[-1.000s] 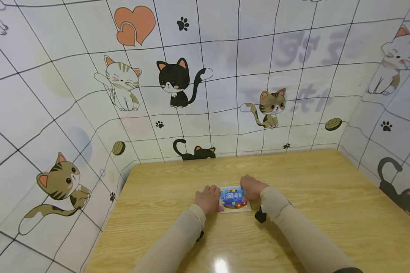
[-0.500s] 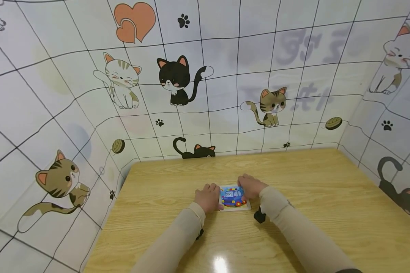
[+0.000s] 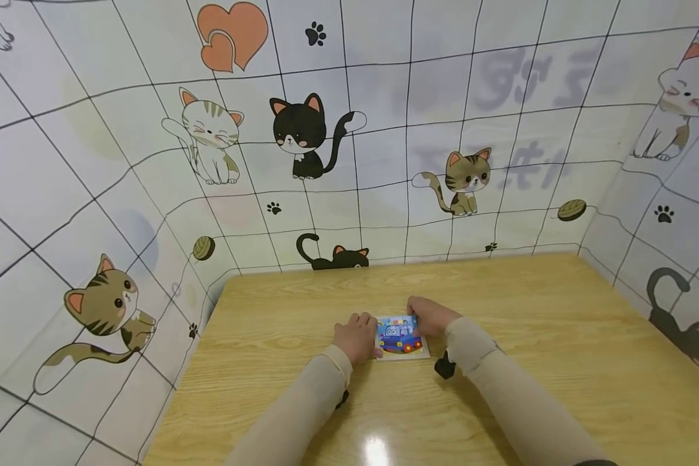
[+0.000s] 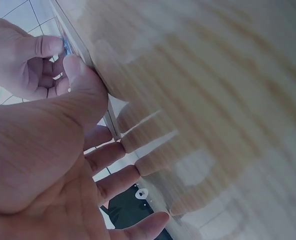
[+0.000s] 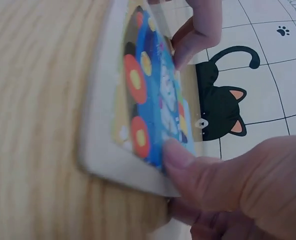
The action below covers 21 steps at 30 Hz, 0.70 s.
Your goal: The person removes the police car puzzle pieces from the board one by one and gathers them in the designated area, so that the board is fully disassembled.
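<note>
White wall covering (image 3: 378,213), printed with black grid lines, cartoon cats and paw prints, rises beyond the far edge of a yellowish wood-grain desk (image 3: 291,310). On the desk lies a small rectangular picture board (image 5: 100,145) with a pale rim, the landmark for everything else. Its picture shows a bright blue cartoon car (image 3: 397,341) with red-and-yellow wheels (image 5: 134,79) toward the board's near side.

At the board's left edge, the left hand (image 3: 355,338) holds it loosely, the thumb at the near-left corner and the other fingers spread and gently bent along the far part of that edge. At the far-right corner, the right hand (image 3: 433,317) is nearly closed: its thumb presses the right side of the picture, with the other fingers curled beyond the board's edge. Whether it pinches a loose part or only the board, I cannot tell.

Beige sleeves (image 3: 512,382) run from both wrists toward the near side of the board, and a small black object (image 3: 444,367) shows beneath the right wrist, just right of the board. A bright reflection (image 3: 376,450) gleams on the desk, well apart on the board's near side.
</note>
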Each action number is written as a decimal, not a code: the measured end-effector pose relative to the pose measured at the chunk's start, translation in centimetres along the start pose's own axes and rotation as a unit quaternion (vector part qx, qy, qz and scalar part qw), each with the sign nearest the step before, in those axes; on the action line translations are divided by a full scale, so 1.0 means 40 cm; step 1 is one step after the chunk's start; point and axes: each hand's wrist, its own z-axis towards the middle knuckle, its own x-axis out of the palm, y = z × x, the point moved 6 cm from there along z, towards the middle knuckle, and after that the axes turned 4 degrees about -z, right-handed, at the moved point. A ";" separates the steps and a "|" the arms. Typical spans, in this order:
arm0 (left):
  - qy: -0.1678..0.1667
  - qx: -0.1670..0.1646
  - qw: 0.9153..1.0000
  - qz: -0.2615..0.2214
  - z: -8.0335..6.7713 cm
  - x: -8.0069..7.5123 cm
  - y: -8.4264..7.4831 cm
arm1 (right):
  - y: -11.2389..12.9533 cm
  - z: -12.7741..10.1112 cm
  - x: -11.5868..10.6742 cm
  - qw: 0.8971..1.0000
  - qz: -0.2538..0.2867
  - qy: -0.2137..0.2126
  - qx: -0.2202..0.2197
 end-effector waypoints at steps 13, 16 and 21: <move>0.019 0.033 0.999 0.039 -0.005 0.003 -0.011 | -0.003 -0.025 -0.021 0.991 -0.036 -0.073 -0.105; 0.021 0.032 0.998 0.043 -0.006 0.001 -0.012 | 0.004 -0.029 -0.022 0.987 -0.079 -0.079 -0.117; 0.023 0.028 0.998 0.047 -0.008 -0.002 -0.014 | 0.014 -0.032 -0.014 0.975 -0.147 -0.079 -0.145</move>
